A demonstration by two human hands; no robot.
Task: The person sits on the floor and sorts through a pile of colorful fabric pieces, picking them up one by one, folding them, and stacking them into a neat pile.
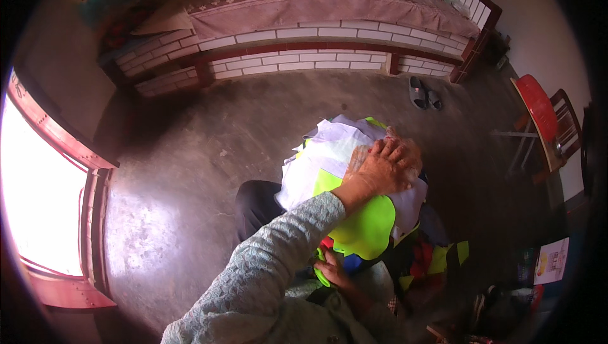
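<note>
We have the fabric pile [320, 148] across our lap, white pieces on top and a lime-yellow one hanging over the near side. Our left hand [386, 160] lies on its far right part, fingers curved over crumpled see-through wrapping [354, 162]; we cannot tell whether they grip it or only press. Our right hand [334, 273], low beside the near edge, is closed around a bright green handle [322, 268].

Beyond the pile, the grey floor [209, 135] spreads wide to a brick-faced platform [291, 62], where dark slippers [423, 94] sit near the base. On the left it reaches the pink-red frame [98, 217] of a bright opening; on the right, a red chair [538, 106] stands well apart. A white card [551, 260], lower right, bears print and a coloured mark.
</note>
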